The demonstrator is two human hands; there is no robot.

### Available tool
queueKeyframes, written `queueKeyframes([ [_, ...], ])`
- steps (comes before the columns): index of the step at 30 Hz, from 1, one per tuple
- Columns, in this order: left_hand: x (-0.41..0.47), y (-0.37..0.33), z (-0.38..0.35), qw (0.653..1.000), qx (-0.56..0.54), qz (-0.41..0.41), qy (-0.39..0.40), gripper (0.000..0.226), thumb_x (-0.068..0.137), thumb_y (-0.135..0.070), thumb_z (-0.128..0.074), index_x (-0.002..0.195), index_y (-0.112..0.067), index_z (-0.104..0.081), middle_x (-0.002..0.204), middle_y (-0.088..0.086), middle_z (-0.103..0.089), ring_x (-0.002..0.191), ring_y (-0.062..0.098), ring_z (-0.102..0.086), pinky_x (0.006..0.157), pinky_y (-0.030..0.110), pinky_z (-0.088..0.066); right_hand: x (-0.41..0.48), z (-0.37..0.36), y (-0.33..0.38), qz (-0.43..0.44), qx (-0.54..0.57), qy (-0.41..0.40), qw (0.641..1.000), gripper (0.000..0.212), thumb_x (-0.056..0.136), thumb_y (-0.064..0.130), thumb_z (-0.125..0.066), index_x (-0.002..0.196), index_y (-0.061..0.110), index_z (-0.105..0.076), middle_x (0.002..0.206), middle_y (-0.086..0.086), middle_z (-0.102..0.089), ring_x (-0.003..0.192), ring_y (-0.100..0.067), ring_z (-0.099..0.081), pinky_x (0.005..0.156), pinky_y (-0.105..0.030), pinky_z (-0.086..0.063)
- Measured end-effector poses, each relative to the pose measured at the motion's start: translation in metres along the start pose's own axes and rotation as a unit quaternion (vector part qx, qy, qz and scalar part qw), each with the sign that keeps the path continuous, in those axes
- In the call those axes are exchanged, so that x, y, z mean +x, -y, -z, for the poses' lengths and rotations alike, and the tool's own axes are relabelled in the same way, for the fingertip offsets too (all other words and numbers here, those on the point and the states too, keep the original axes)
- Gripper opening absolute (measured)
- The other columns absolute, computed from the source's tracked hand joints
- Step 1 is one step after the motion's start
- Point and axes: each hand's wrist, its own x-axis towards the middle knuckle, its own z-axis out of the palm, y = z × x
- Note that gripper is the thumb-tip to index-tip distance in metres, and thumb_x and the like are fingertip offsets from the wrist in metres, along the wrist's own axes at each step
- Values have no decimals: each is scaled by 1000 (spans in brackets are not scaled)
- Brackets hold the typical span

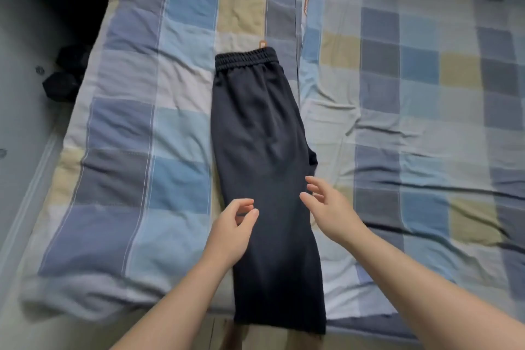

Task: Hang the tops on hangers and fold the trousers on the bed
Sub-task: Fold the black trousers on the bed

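Note:
A pair of dark navy trousers point(261, 133) lies lengthwise on the bed point(397, 94), folded in half leg on leg. The elastic waistband is at the far end and the hems hang over the near bed edge. My left hand point(233, 227) hovers over the trousers' left edge around knee height, fingers loosely curled, holding nothing. My right hand point(326, 204) hovers over the right edge of the leg with fingers spread and relaxed, also holding nothing. No tops or hangers are in view.
The bed is covered by a checked blue, grey and beige quilt point(147, 111) and sheet. Dark objects point(65, 71) lie on the floor to the left of the bed. A small orange tag point(262, 43) peeks out beyond the waistband.

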Motion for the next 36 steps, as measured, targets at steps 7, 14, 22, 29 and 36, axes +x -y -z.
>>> queueKeyframes([
  [7,-135,68,-43,996,-6,88,-29,14,99,-22,-63,112,-26,-64,109,-9,-68,100,1,-63,93,23,-50,-115,16,-83,-38,31,12,999,43,102,33,-54,144,27,-48,120,7,-60,111,-12,-57,89,-27,-42],
  [14,-214,134,-83,986,2,164,-33,23,97,-24,-65,119,-21,-64,107,-10,-67,95,-5,-59,78,12,-46,-174,1,-184,-87,6,42,995,41,101,33,-54,142,26,-50,123,1,-59,111,-15,-56,88,-30,-43],
  [22,-161,203,-87,981,74,161,-77,64,89,-36,-74,143,-20,-45,143,-1,-51,133,18,-48,99,26,-36,-123,-59,-268,-118,12,43,992,58,95,36,-63,148,20,-43,137,-4,-57,120,-18,-55,104,-40,-46],
  [29,-100,232,-98,987,52,137,-62,62,83,-38,-80,135,-20,-52,125,-7,-63,116,17,-59,97,37,-49,-69,-100,-298,-126,125,55,983,58,86,35,-76,136,22,-50,127,3,-62,113,-17,-63,97,-41,-55],
  [36,-104,248,-102,982,-22,190,-7,47,63,-37,-88,103,-19,-73,97,-5,-78,95,18,-73,91,44,-59,-72,-114,-293,-163,207,150,953,36,84,26,-78,118,16,-69,111,-4,-76,99,-21,-74,74,-28,-59],
])
